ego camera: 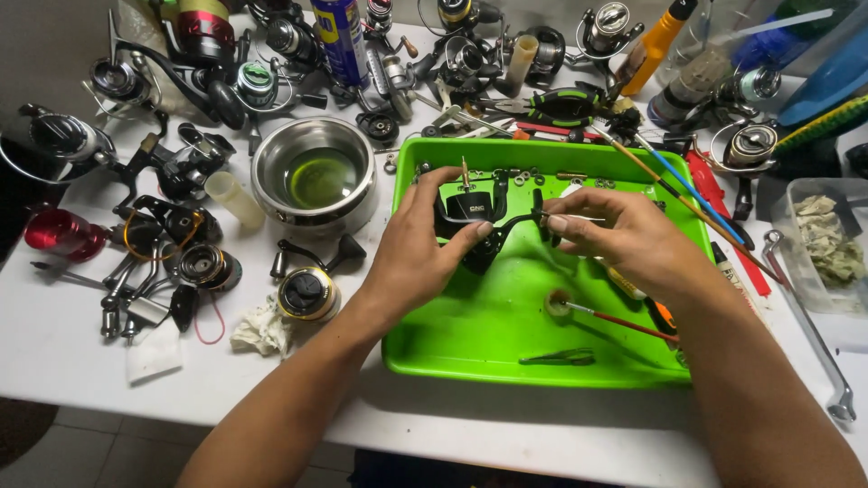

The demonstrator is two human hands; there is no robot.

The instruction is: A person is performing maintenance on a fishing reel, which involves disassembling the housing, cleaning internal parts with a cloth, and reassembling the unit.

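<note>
While both hands work over the green plastic tray (470,343), the left hand (418,244) wraps its fingers narrowly around a black fishing reel body (472,217), thumb pressed along its lower side, holding it just above the tray floor. The right hand (624,237) pinches its thumb and forefinger shut on a thin metal pin (579,217) that points toward the reel body; the other fingers curl loosely. Small washers and screws (524,173) lie along the tray's far edge, and a red-handled brush (606,316) rests on the tray floor near the right wrist. Left of the tray stands a steel bowl (314,172) holding yellowish liquid. Behind it, at the table's far edge, a blue spray can (341,36) with a yellow label stands upright, and an orange bottle (653,45) with a dark cap leans to the far right.
</note>
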